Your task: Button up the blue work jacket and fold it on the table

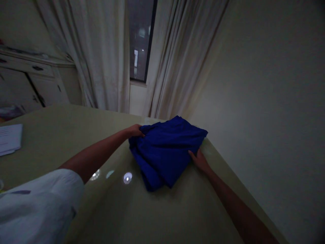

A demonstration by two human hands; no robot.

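Observation:
A folded blue cloth (pixel 165 152) lies near the far right corner of a glossy pale green table (pixel 76 142). My left hand (pixel 134 130) rests at the cloth's far left edge, its fingers closed over the fabric. My right hand (pixel 199 159) is at the cloth's right edge, its fingers tucked against or under the fabric. Both arms reach forward across the table.
White papers (pixel 10 139) lie at the table's left edge. Pale curtains (pixel 106 51) flank a dark window (pixel 141 37) behind the table. A white cabinet (pixel 30 81) stands at the back left. A plain wall (pixel 266 101) runs close along the table's right side.

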